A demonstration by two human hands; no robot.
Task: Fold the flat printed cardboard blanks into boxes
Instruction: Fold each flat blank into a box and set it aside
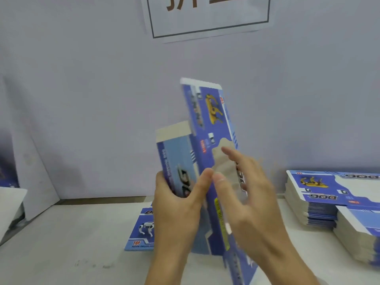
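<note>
The fingers [202, 182] of the left hand [174, 204] are curled round the near left panel of one printed blank [205, 140], thumb on the printed face and the rest hidden behind the card; the right hand [250, 194] has its fingers straight and spread apart, laid flat against the blank's right side, blurred so that I cannot tell how firmly they press. The blank stands nearly upright between the two hands above the counter [72, 233], partly opened, one flap rising toward 12 o'clock with a yellow dog printed on it; its lower end runs out of view at 6 o'clock. One more flat blank [139, 231] lies on the counter at 7 o'clock from the hands, half covered by the left wrist. At 3 o'clock sit two stacks of blanks [320, 198], touching, both cut off by the frame edge, too many sheets to count. On the wall at 12 o'clock hangs one paper sign [207, 15], its lettering cropped.
</note>
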